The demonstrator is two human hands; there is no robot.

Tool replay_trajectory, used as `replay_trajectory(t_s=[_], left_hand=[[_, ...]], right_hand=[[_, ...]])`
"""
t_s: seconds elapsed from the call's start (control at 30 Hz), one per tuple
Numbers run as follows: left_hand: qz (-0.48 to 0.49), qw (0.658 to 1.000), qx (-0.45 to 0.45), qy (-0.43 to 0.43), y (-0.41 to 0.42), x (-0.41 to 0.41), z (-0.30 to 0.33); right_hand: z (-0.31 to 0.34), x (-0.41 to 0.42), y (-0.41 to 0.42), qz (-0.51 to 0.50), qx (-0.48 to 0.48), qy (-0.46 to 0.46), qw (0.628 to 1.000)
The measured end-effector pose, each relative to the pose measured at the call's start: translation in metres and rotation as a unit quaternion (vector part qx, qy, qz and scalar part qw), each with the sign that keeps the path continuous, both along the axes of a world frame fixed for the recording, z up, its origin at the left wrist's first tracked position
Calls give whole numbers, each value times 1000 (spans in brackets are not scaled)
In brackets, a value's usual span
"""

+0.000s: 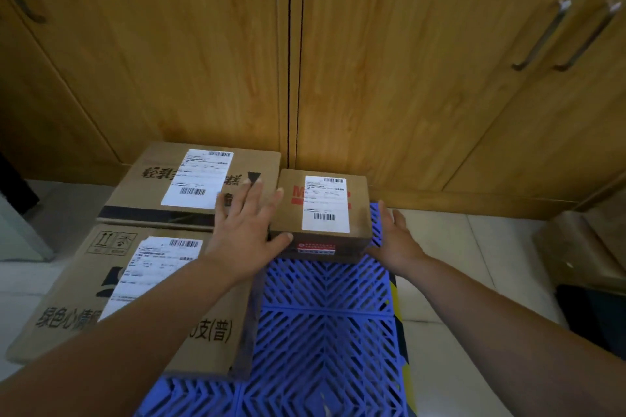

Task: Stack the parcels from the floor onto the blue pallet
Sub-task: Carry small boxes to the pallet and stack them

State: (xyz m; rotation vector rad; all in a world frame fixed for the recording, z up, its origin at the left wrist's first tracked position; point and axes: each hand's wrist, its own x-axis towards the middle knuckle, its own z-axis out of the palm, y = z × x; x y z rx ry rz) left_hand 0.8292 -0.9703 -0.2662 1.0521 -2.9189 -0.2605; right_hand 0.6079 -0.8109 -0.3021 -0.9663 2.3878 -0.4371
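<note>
Wooden cupboard doors point(203, 61) fill the far side of the view, rising from a pale tiled floor point(474, 264) on which the blue pallet point(325, 315) lies.

On the left half of the pallet sit two large flat boxes. The near large box point(152, 298) carries a white label and printed characters; the far large box point(189, 179) lies just beyond it, close against the cupboard. Both lie flat with labels up — probably so they form a level first layer.

The left hand point(244, 230) comes next. Its fingers point(254, 193) are straight and spread, lying over the near right corner of the far large box, while the thumb presses against the left near corner of the small box point(321, 210). That small box sits at the far right of the pallet, label up, touching the far large box along its left side. The right hand point(396, 240) flanks its right side, fingers apart and relaxed, palm just beside the box wall — whether it touches cannot be told. The pose looks like squaring the small box into its slot, not gripping it.

The near right part of the pallet lies bare, leaving room for more parcels. Far right, two metal handles point(569, 34) stand on a cupboard door, and a dark object point(592, 308) and a brownish wrapped thing point(576, 247) rest on the floor, well apart from the pallet.
</note>
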Motion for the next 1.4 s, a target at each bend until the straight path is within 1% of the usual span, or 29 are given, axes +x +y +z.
replay_trajectory(t_s=[0.1, 0.17, 0.3, 0.43, 0.57, 0.73, 0.87, 0.97, 1.13, 1.27, 1.4], left_hand=[[-22, 1000, 6, 1, 13, -46, 6], [-28, 999, 16, 5, 23, -70, 23], [-28, 997, 62, -24, 43, -102, 75], [-42, 993, 95, -55, 70, -121, 142], [-70, 985, 125, -96, 116, -143, 220], [-136, 971, 133, -143, 190, -191, 318], [-185, 960, 144, -155, 269, -247, 394], [-202, 952, 165, -158, 319, -280, 430], [-209, 941, 215, -154, 403, -324, 471], [-211, 935, 238, -160, 435, -349, 476], [-207, 932, 245, -169, 446, -377, 471]], right_hand=[[7, -11, 19, 2, 8, 8, 1000], [23, -16, 33, 9, 24, 3, 1000], [80, -26, 57, 29, 53, 1, 998], [154, -35, 88, 20, 68, -7, 997], [235, -48, 143, -26, 69, -31, 997], [342, -73, 237, -124, 82, -73, 986], [418, -102, 320, -189, 98, -85, 973], [454, -121, 372, -221, 88, -89, 967], [505, -156, 460, -270, 90, -107, 953], [514, -182, 495, -294, 99, -108, 945], [513, -212, 508, -310, 100, -124, 937]])
